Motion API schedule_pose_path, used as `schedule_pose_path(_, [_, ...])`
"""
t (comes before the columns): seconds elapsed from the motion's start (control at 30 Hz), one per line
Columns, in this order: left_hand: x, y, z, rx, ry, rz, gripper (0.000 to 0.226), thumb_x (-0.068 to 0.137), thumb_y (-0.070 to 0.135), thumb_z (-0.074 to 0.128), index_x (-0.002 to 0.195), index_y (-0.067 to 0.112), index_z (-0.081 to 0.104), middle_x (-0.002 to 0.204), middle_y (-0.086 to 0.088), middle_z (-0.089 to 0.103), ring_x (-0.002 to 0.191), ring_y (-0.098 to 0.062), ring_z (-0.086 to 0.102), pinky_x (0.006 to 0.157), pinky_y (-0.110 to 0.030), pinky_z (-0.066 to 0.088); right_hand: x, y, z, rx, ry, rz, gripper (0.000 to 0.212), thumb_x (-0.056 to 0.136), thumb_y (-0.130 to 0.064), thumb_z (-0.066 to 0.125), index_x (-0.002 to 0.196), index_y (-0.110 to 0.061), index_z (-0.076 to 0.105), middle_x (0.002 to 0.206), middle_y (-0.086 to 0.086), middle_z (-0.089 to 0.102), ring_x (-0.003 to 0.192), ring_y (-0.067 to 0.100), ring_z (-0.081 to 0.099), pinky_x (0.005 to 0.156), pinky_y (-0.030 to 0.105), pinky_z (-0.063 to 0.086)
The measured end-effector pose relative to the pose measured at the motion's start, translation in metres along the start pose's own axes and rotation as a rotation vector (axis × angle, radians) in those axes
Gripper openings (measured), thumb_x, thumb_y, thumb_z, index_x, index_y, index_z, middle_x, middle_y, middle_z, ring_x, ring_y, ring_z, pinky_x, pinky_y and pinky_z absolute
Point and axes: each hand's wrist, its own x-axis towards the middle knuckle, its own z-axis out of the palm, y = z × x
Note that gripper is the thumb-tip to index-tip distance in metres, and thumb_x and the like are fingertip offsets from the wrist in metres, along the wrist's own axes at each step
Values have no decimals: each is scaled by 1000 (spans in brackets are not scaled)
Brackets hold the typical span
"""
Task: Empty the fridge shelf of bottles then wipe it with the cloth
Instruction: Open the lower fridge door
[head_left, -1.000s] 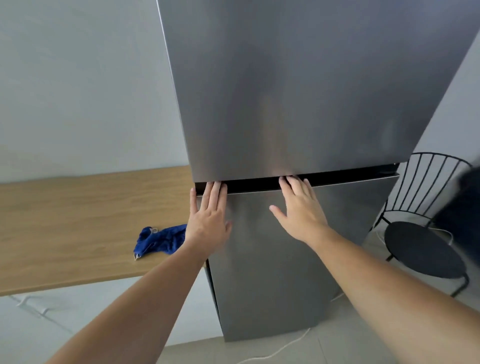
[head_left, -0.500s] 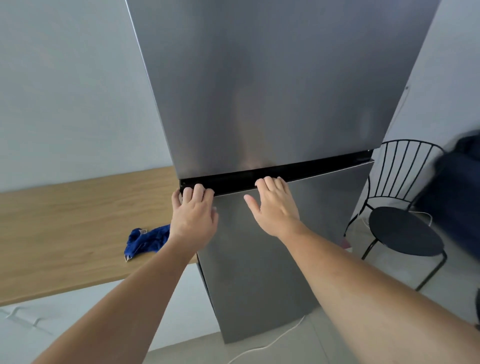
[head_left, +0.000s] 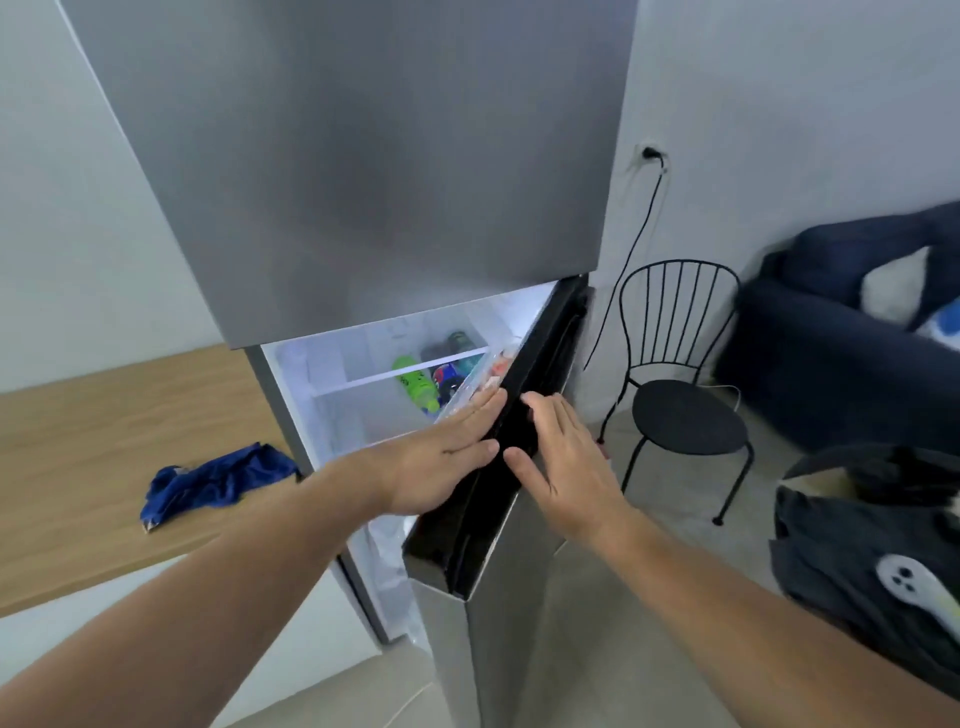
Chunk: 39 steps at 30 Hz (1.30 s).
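Note:
The steel fridge's lower door (head_left: 519, 639) stands swung open to the right, showing the lit white inside. On the white shelf (head_left: 363, 383) lie a green bottle (head_left: 418, 388) and a red-and-blue one (head_left: 445, 376), with a dark bottle (head_left: 460, 340) behind; the door's edge hides some of them. My left hand (head_left: 441, 462) lies flat against the inner side of the door's black top edge. My right hand (head_left: 566, 457) rests flat on its outer side. Both hands have straight fingers. A crumpled blue cloth (head_left: 218, 480) lies on the wooden counter (head_left: 78, 447) to the left.
The closed upper fridge door (head_left: 363, 156) fills the top of the view. A black metal chair (head_left: 691, 421) stands right of the fridge, with a power cord (head_left: 631, 260) on the wall behind it. A dark blue sofa (head_left: 831, 364) and a dark bag (head_left: 857, 561) are further right.
The lower fridge door was closed with both hands at the gap above it; it has swung open to the right, and the hands moved with its top edge.

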Motion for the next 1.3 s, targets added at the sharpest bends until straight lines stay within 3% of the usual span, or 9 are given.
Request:
schedule_pose_path(0.13, [71, 44, 29, 165, 80, 109, 60, 114, 33, 24, 166, 19, -1, 173, 3, -15, 158, -11, -18, 128, -31, -12, -63, 7, -43, 353, -83, 194, 89, 90, -77, 20, 158, -20, 14, 165, -13, 9, 151, -5, 0, 125, 26, 8])
schedule_pose_path(0.27, [137, 75, 45, 255, 127, 170, 61, 112, 40, 20, 166, 16, 3, 175, -1, -7, 159, -14, -14, 128, -32, -9, -96, 13, -115, 440, -282, 426, 81, 94, -60, 41, 158, -31, -1, 161, -27, -10, 145, -15, -13, 123, 20, -2])
schedule_pose_path(0.4, [198, 104, 56, 266, 151, 237, 58, 113, 35, 24, 163, 5, 23, 173, -9, 18, 161, -24, 4, 128, -35, -3, -111, 39, -185, 237, -430, 662, 72, 100, -55, 40, 157, -36, 1, 161, -26, -2, 148, -6, 4, 115, 15, 6])
schedule_pose_path(0.5, [226, 116, 56, 353, 216, 317, 54, 110, 34, 22, 136, 3, 57, 142, -14, 57, 139, -34, 45, 124, -46, 20, -109, 55, -205, -37, -437, 815, 66, 103, -56, 29, 159, -29, 6, 164, -12, 20, 149, 16, 28, 118, 28, 21])
schedule_pose_path(0.6, [251, 140, 60, 484, 250, 446, 50, 106, 35, 18, 91, 11, 59, 91, -11, 63, 93, -34, 61, 93, -52, 46, -108, 76, -204, -448, -220, 897, 67, 101, -58, 26, 152, -15, 25, 140, 7, 57, 119, 31, 60, 95, 44, 49])
schedule_pose_path(0.73, [282, 165, 73, 502, 306, 479, 43, 108, 30, 24, 84, 11, 54, 80, -14, 61, 75, -35, 59, 75, -53, 53, -114, 117, -211, -763, 87, 909, 60, 97, -64, 27, 117, -16, 57, 96, 3, 69, 85, 25, 67, 65, 34, 46])
schedule_pose_path(0.87, [316, 169, 86, 492, 399, 494, 51, 108, 41, 24, 89, 6, 56, 80, -14, 54, 75, -34, 54, 76, -49, 48, -105, 159, -226, -836, 130, 945, 69, 96, -65, 28, 132, -12, 53, 117, 7, 69, 103, 27, 66, 72, 36, 45])
schedule_pose_path(1.0, [332, 170, 92, 478, 399, 480, 58, 105, 49, 19, 103, 3, 55, 93, -14, 52, 87, -34, 50, 89, -57, 44, -101, 188, -233, -805, 51, 995, 76, 96, -65, 24, 150, -11, 35, 148, 10, 51, 135, 29, 50, 104, 43, 45])
schedule_pose_path(1.3, [342, 161, 88, 376, 293, 497, 70, 100, 55, 20, 128, -2, 51, 125, -25, 60, 116, -45, 54, 103, -62, 41, -99, 195, -235, -813, 23, 966, 73, 101, -60, 20, 156, -12, 18, 163, 7, 28, 152, 25, 23, 124, 40, 18])
